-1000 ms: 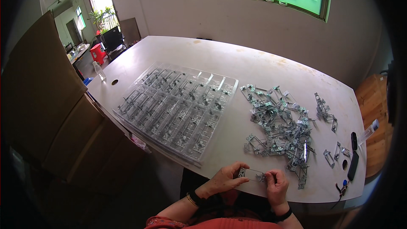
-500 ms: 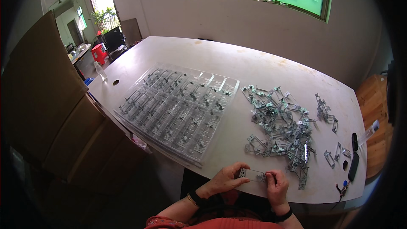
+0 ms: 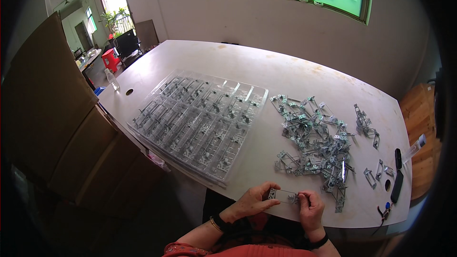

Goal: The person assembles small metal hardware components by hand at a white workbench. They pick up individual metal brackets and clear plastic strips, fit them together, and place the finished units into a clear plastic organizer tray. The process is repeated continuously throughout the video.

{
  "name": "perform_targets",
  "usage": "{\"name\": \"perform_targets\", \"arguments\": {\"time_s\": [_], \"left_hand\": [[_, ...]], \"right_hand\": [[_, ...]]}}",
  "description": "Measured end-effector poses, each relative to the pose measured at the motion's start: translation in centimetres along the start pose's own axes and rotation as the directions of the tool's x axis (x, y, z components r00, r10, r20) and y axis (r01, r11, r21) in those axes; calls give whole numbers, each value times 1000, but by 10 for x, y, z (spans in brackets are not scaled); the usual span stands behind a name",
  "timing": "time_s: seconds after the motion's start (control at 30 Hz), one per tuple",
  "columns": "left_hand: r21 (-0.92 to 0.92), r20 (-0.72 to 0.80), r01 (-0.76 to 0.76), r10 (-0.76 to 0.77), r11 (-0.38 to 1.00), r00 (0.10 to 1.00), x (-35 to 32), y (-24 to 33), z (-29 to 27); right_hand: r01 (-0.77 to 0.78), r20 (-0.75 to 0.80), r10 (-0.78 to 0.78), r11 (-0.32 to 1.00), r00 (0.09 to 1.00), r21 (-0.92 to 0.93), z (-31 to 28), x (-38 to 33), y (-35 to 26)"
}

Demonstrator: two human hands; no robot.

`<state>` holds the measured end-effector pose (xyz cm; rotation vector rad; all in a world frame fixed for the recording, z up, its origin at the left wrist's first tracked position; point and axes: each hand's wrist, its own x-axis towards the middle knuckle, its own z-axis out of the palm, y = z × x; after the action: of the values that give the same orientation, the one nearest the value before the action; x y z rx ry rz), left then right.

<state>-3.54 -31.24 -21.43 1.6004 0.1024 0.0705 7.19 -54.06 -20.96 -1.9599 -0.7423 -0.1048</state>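
Note:
Between my two hands, at the near edge of the table, is a small metal frame part with end plates joined by thin rods. My left hand pinches its left end between thumb and fingers. The right end is gripped by my right hand, whose curled fingers hide part of it. Just beyond lies a tangled heap of similar metal frame parts. To the left, a clear plastic tray with rows of compartments holds many of these parts, and a few slots at its far right look bare.
A smaller cluster of metal parts and several loose ones lie on the right. Near the right edge are pliers, a black bar-shaped object and a clear bottle. Another bottle stands far left, past cardboard.
Almost nothing differs. Both hands keep the same hold on the metal frame part, and the view has shifted very slightly.

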Motion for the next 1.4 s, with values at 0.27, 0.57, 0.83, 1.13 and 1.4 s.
{"name": "perform_targets", "arguments": {"time_s": [0.27,0.57,0.83,1.13,1.4], "left_hand": [[-15,-21,-1,1,1000,1000,-2,0,1],[-53,-60,-20,17,998,998,2,-31,2],[-190,-98,158,-179,969,979,1,8,4],[-188,-105,138,-160,972,982,1,3,3],[-156,-102,144,-161,977,982,0,4,2]], "right_hand": [[-1,17,1,1000,1000,1,-1,1,-5],[81,-27,-82,996,996,-24,-8,5,-1],[-178,-21,196,927,980,331,-2,-4,9],[-125,47,118,973,992,191,-5,-3,4],[-67,37,63,991,997,116,-5,-2,1]]}}
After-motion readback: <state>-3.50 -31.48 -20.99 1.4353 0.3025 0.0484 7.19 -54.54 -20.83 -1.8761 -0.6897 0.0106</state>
